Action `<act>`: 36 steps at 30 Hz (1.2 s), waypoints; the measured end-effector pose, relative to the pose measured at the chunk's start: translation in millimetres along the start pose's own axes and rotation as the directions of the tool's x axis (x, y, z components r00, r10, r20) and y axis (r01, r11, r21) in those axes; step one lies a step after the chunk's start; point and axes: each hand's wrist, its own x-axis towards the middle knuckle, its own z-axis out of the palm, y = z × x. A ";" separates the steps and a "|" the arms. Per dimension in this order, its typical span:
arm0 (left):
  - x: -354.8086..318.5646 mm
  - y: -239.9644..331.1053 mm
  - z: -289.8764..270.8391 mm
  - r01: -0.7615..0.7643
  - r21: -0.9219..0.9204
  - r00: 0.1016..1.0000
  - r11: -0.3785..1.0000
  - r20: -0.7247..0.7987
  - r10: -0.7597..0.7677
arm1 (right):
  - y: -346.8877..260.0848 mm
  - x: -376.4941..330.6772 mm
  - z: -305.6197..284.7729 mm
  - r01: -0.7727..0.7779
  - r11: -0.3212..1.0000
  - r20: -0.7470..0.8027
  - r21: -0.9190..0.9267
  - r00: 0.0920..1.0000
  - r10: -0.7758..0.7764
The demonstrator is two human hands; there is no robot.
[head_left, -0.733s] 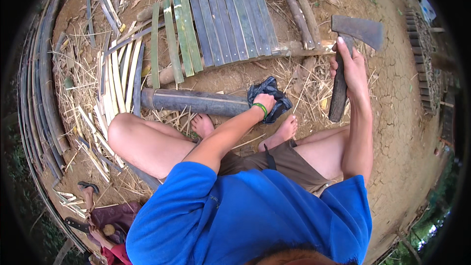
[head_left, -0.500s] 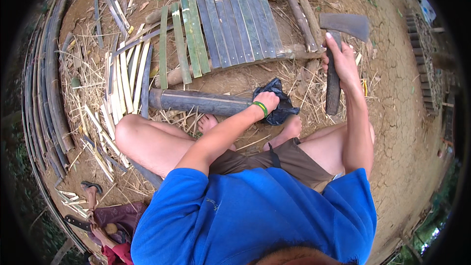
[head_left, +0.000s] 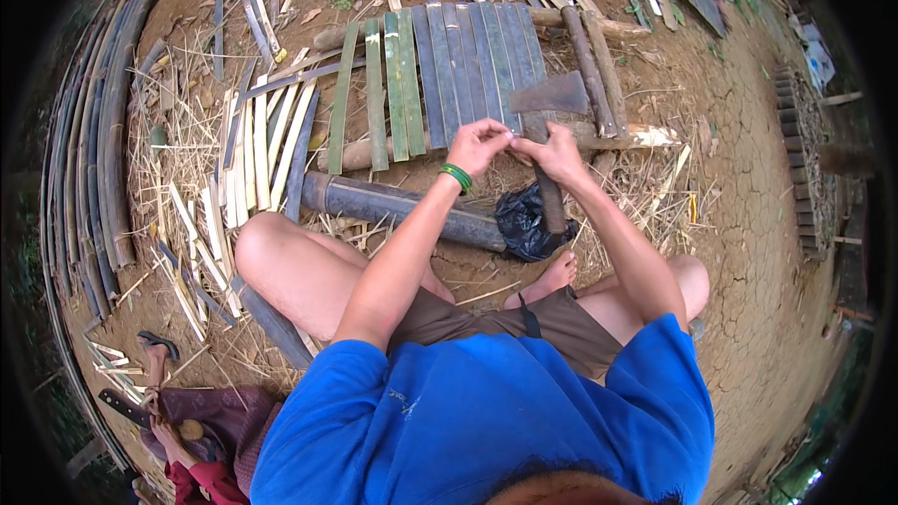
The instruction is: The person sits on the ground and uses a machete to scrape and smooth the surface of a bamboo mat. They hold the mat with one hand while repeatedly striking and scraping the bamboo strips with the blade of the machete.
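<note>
My left hand [head_left: 478,149], with a green band at its wrist, is closed in a pinch; what it holds, if anything, is too small to make out. Its fingertips meet those of my right hand [head_left: 558,155], which grips a hatchet [head_left: 554,209] by the handle. The hatchet's dark metal head [head_left: 554,93] points away from me, over the right end of a row of dark and green bamboo slats [head_left: 460,65] laid across two poles. Below my hands sits a crumpled black plastic bag [head_left: 524,224], partly behind the handle, beside a thick bamboo section [head_left: 402,210].
Pale split bamboo strips [head_left: 262,150] lie at the left, beyond my knee. Long bamboo poles [head_left: 117,131] are stacked at the far left. Two short poles [head_left: 587,65] rest at the slats' right end. Another person's hand [head_left: 164,425] is near a large knife [head_left: 123,407] at lower left.
My left hand has come out of the black bag and moved up to my right hand. The right hand has carried the hatchet leftward, over the slats' right end.
</note>
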 end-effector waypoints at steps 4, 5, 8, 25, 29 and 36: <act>2.5 12.4 -34.5 -0.004 0.127 0.992 0.992 -0.122 0.020 | 4.8 24.0 38.7 0.125 0.990 -0.112 0.064 0.987 -0.117; 3.1 14.8 -42.3 -0.034 0.124 0.993 0.992 -0.105 0.047 | 0.6 28.9 46.1 0.142 0.987 -0.130 0.082 0.983 -0.130; 15.4 20.4 -60.5 -0.145 0.212 0.979 0.966 -0.113 0.171 | -14.7 46.5 57.4 0.201 0.977 -0.165 0.072 0.968 -0.187; 202.5 187.8 -81.5 -0.480 0.677 0.844 0.558 0.182 0.505 | -177.4 158.5 -40.0 0.189 0.961 -0.043 -0.202 0.979 -0.201; 255.9 120.6 -124.4 -0.306 0.651 0.834 0.694 -0.169 0.526 | -161.9 176.5 -68.3 0.262 0.860 0.076 -0.437 0.964 -0.255; 341.0 15.5 -126.6 -0.111 0.704 0.892 0.702 -0.241 0.383 | -35.4 223.5 -71.0 -0.029 0.979 -0.046 -0.202 0.999 0.020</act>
